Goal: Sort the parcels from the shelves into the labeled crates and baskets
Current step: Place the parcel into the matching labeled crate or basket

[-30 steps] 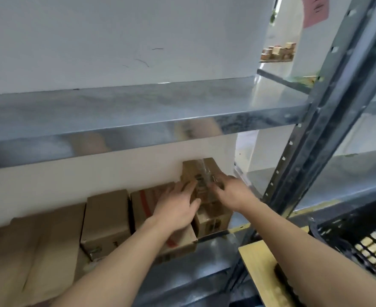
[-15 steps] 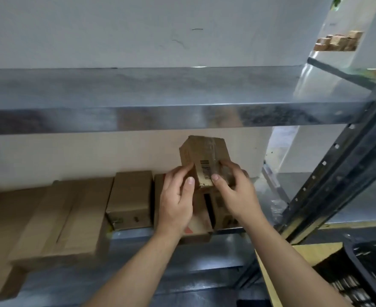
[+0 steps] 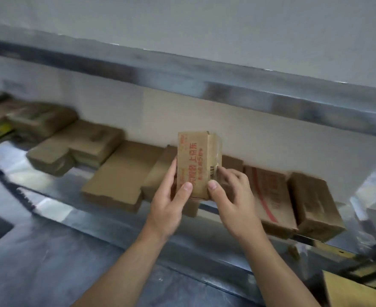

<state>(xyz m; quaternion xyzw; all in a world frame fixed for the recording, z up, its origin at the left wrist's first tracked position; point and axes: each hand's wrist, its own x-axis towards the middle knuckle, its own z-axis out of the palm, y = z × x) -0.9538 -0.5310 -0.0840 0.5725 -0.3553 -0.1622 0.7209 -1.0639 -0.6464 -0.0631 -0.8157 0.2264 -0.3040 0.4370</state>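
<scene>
A small brown cardboard parcel [image 3: 195, 160] with red print and a barcode stands upright in the air in front of the shelf. My left hand [image 3: 168, 204] grips its left side, thumb on the front face. My right hand [image 3: 233, 196] grips its right side, thumb on the lower front edge. Several other cardboard parcels lie on the metal shelf [image 3: 56, 209] behind, among them a flat box [image 3: 120, 180], a red-striped box [image 3: 271, 196] and a brown box [image 3: 313, 204] at the right.
An upper metal shelf [image 3: 182, 72] runs across above the parcels. More blurred parcels [image 3: 78, 145] sit at the left. A wooden board [image 3: 355, 293] shows at the bottom right corner. The wall is behind the shelf.
Both hands have lifted the small parcel off the stack and turned it so the red-printed face shows. The view has swung left and tilted; the black crate is out of view.
</scene>
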